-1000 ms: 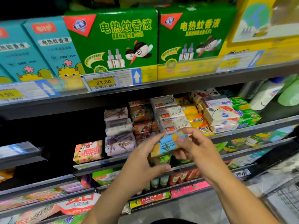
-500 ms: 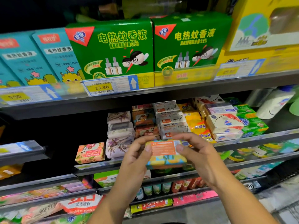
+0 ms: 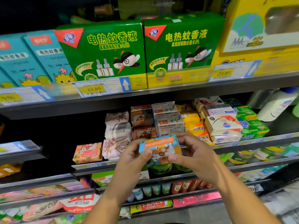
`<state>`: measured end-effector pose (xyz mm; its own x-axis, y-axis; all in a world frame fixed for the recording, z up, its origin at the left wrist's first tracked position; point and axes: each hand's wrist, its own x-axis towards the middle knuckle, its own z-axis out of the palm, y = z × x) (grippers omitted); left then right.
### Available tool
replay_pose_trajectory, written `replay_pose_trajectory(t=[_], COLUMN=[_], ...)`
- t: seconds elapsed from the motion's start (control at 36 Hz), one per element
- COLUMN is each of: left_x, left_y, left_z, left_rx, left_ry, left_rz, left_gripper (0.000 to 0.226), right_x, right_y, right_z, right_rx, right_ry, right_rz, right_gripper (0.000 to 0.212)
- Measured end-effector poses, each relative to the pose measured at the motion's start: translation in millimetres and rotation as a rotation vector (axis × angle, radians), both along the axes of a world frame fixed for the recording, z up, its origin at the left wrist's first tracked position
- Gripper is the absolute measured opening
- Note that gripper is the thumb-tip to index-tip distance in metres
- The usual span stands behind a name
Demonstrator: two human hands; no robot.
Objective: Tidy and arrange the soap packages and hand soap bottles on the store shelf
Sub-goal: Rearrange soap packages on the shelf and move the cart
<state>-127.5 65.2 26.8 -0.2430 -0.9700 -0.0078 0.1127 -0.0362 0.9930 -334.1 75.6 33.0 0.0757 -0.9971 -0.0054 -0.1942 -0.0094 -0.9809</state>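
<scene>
The left hand [image 3: 131,157] and right hand [image 3: 194,156] each pinch one end of a blue-and-orange soap package [image 3: 159,147], held in the air just before the soap shelf's front edge [image 3: 93,166]. Stacked Goat Soap boxes [image 3: 169,120] stand behind it. Green mosquito-liquid boxes [image 3: 103,52] line the shelf above. At the right end of the shelf a white bottle [image 3: 275,107] is blurred, its label unreadable.
</scene>
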Motion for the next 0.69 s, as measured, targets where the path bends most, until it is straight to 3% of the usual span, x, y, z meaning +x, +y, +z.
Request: replay_pose_trajectory(t=[0.11,0.25,0.31,0.36,0.42,0.53,0.69], left_x=[-5.4,4.3,3.5,1.0,1.0,4.4,6.6], left_y=[-2.0,-6.4,-6.6,-7.1,-9.3,-9.6,-3.7], left_z=[-1.1,-9.8,-8.7,-7.1,-8.6,-10.6,4.1], left_rx=[0.019,0.064,0.050,0.024,-0.009,-0.132,-0.185], left_ry=[0.017,0.069,-0.019,-0.127,-0.172,-0.195,-0.093], left_rz=[0.028,-0.220,-0.227,-0.134,-0.051,-0.008,0.030], left_gripper=[0.051,0.084,0.083,0.073,0.061,0.043,0.043], right_x=[3.8,-2.0,-9.8,-16.2,-17.2,-12.4,-8.0], right_y=[-0.4,-2.9,-3.0,-3.4,-5.3,-9.3,-9.5], right_z=[-4.2,-4.0,-4.8,-4.8,-3.2,5.9,5.4], right_rx=[0.004,0.060,0.141,0.176,0.160,0.053,-0.050], right_ry=[-0.156,-0.352,-0.437,-0.396,-0.305,-0.105,0.041], right_rz=[-0.014,-0.073,0.030,0.141,0.181,0.089,0.088], right_gripper=[0.052,0.030,0.049,0.070,0.076,0.057,0.044])
